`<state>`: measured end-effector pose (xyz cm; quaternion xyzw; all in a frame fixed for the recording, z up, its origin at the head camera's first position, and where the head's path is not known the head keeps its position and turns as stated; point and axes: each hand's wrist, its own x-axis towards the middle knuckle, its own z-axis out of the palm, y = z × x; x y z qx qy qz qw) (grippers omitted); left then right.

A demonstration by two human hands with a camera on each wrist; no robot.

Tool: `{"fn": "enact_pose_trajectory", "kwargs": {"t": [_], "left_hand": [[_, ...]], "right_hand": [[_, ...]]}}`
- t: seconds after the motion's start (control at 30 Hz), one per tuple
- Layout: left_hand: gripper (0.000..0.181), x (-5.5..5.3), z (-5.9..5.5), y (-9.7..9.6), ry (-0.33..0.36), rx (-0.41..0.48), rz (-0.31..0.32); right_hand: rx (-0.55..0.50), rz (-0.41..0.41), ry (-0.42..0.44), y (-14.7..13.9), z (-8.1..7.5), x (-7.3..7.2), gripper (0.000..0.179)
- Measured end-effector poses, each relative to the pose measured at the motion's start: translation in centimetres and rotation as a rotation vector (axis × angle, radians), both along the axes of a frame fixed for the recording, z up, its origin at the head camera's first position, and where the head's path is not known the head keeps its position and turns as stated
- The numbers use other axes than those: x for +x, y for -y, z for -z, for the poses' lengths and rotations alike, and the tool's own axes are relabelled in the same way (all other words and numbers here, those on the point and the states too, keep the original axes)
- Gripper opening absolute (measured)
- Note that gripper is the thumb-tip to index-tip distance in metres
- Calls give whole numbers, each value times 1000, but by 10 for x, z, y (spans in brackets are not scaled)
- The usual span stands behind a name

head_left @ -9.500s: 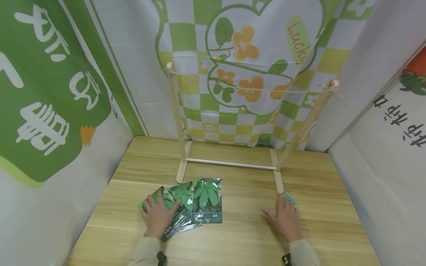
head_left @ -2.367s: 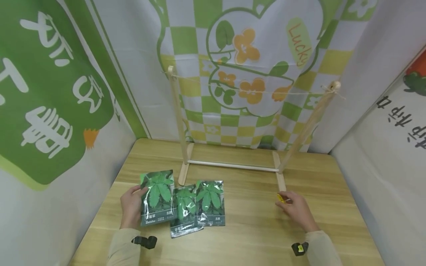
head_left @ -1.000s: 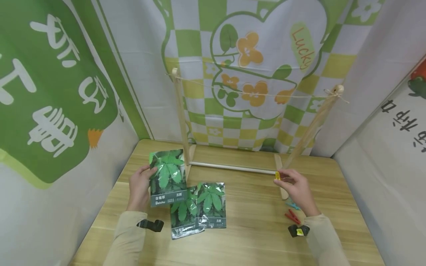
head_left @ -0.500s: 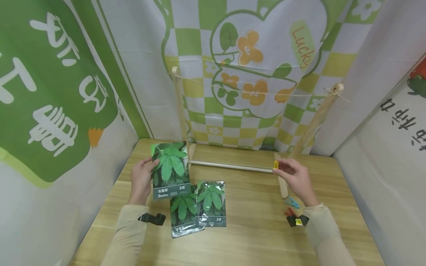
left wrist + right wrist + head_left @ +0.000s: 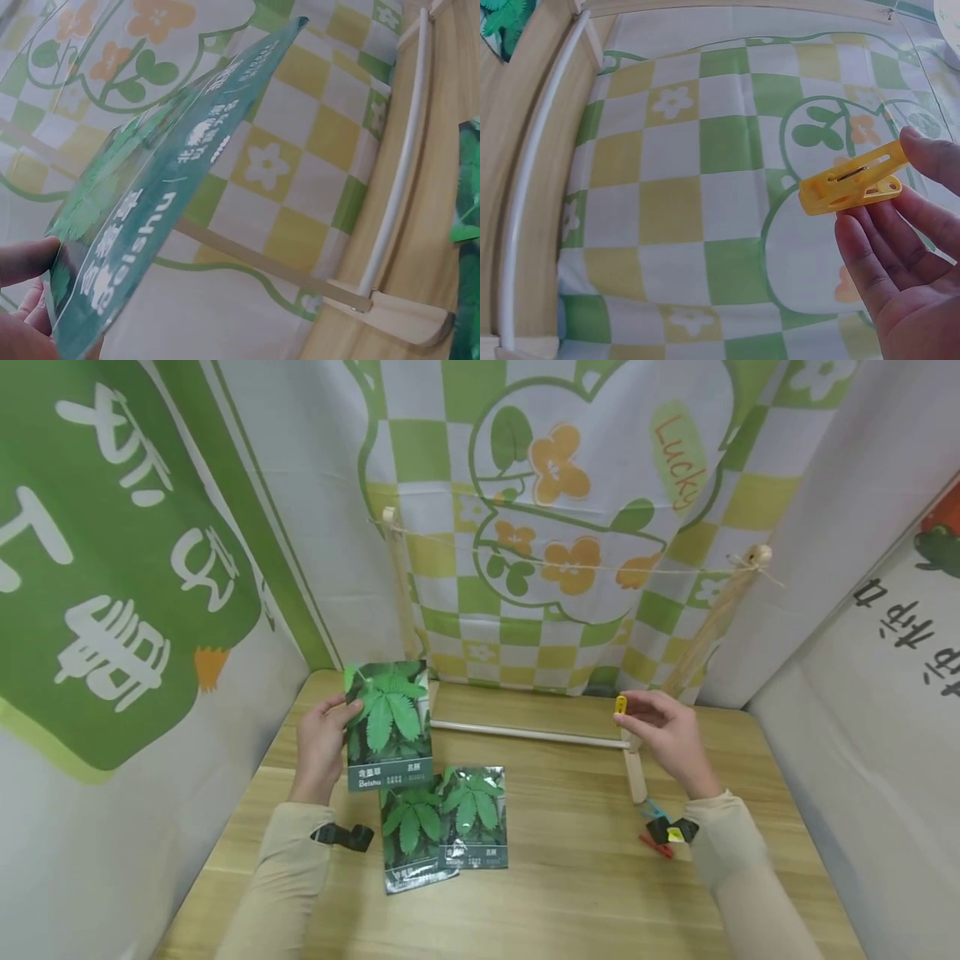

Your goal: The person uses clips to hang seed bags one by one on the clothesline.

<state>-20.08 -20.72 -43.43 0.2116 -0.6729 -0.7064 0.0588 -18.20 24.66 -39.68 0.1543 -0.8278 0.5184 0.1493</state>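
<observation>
My left hand (image 5: 321, 745) pinches a green seed packet (image 5: 388, 727) by its left edge, thumb on the front. The packet is raised above the table, its leaf picture facing me. In the left wrist view the packet (image 5: 150, 195) appears tilted and nearly edge-on. A yellow clothespin (image 5: 620, 708) is pinched between thumb and fingers of my right hand (image 5: 667, 739), held up near the right post. The right wrist view shows this clothespin (image 5: 851, 180) with its nose pointing left. Two more seed packets, one at the left (image 5: 412, 839) overlapping one at the right (image 5: 474, 818), lie on the table.
A wooden stand with a left post (image 5: 401, 593), a right post (image 5: 712, 627) and a white bottom rod (image 5: 525, 734) stands at the back. A thin string (image 5: 600, 567) spans the post tops. Blue (image 5: 655, 810) and red (image 5: 657, 847) clothespins lie below the right wrist.
One packet has been lifted off the table by my left hand. My right hand has picked up the yellow clothespin. Over the last second both hands have risen toward the stand.
</observation>
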Motion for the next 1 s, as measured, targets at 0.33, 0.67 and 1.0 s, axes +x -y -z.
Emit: {"fn": "enact_pose_trajectory", "kwargs": {"t": [0.33, 0.67, 1.0], "left_hand": [[29, -10, -14, -4, -43, 54, 21], [20, -20, -30, -11, -78, 71, 17], [21, -26, -43, -19, -133, 79, 26]], "right_hand": [[8, -30, -15, 2, -22, -15, 29], [-8, -46, -15, 8, -41, -24, 30], [1, -45, -112, 17, -63, -34, 29]]}}
